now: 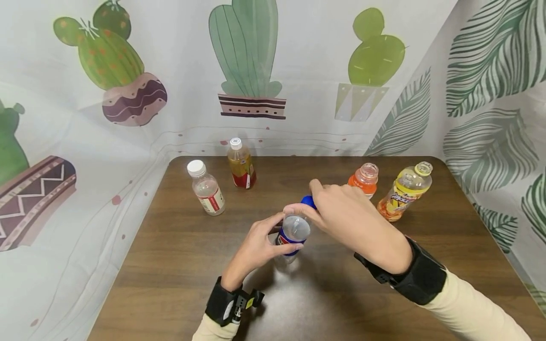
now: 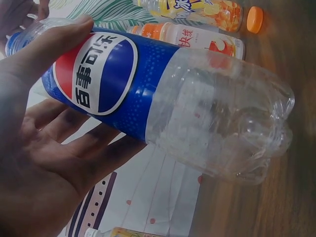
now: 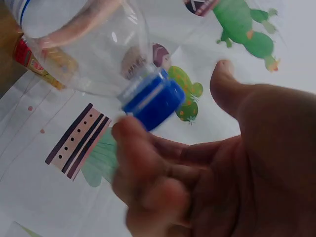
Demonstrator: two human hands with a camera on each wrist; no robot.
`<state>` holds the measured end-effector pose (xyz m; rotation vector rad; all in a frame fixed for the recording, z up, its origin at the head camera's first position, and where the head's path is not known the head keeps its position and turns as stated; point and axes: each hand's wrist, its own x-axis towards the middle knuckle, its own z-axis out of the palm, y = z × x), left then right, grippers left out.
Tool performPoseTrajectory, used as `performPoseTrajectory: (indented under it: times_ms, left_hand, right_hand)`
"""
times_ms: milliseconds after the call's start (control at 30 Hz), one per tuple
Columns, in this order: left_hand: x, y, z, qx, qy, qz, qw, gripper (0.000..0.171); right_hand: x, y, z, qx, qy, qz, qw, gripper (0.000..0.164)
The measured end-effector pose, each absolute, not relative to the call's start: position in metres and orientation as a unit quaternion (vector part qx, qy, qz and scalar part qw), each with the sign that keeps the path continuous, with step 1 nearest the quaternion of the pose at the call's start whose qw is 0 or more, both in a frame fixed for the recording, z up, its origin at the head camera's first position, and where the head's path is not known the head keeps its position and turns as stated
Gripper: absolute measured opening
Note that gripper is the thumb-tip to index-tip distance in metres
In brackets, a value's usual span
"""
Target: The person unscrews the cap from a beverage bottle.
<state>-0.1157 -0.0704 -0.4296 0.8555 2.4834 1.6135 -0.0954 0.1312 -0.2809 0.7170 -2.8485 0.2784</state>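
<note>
In my left hand (image 1: 258, 246) I hold a bottle (image 2: 165, 96) near the middle of the table (image 1: 170, 284), thumb on one side and curled fingers on the other. It is clear, glossy plastic, smooth at the shoulder and moulded into rounded lobes at the base, with a blue label (image 2: 143, 106) bearing a red, white and blue roundel and dark characters. A ribbed blue cap (image 3: 154, 101) sits on its neck. My right hand (image 1: 354, 222) is at the cap, loosely open: the thumb stands away from it, the fingers bend softly, and I can't tell whether a fingertip touches the plastic. The fingers blur in the right wrist view. Nor can I tell whether the base rests on the wood-grained tabletop. From above, my right hand hides part of the cap and the lower part of an orange bottle (image 1: 364, 179), beside a yellow-labelled bottle (image 1: 403, 192). A white-capped bottle (image 1: 209, 192) and an amber bottle (image 1: 241, 166) stand farther left.
</note>
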Motion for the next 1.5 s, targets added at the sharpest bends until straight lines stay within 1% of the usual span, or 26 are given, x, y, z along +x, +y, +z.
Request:
performPoseTrajectory:
  times_ms: [133, 300, 567, 733, 833, 1100, 1500]
  left_hand:
    - [-0.115, -0.069, -0.429, 0.280, 0.809, 0.517, 0.023, 0.066]
    - [-0.116, -0.069, -0.429, 0.283, 0.808, 0.516, 0.019, 0.066]
    - [-0.116, -0.070, -0.429, 0.285, 0.808, 0.516, 0.011, 0.064]
    - [-0.116, -0.072, -0.428, 0.281, 0.806, 0.520, 0.020, 0.067]
    - [-0.116, -0.073, -0.428, 0.279, 0.804, 0.524, 0.028, 0.067]
    - [-0.115, -0.075, -0.427, 0.270, 0.799, 0.535, 0.045, 0.064]
    - [-0.114, -0.076, -0.426, 0.274, 0.800, 0.531, 0.054, 0.064]
  right_hand:
    - [-0.098, 0.125, -0.287, 0.229, -0.965, 0.088, 0.091, 0.049]
    - [-0.099, 0.125, -0.290, 0.234, -0.963, 0.096, 0.090, 0.035]
    - [-0.099, 0.126, -0.287, 0.265, -0.954, 0.103, 0.100, 0.029]
    - [-0.099, 0.129, -0.285, 0.296, -0.942, 0.101, 0.121, 0.026]
    - [-0.097, 0.129, -0.282, 0.307, -0.939, 0.094, 0.123, 0.024]
    - [-0.093, 0.131, -0.275, 0.319, -0.939, 0.094, 0.091, 0.017]
    - [-0.093, 0.135, -0.275, 0.348, -0.927, 0.128, 0.064, 0.018]
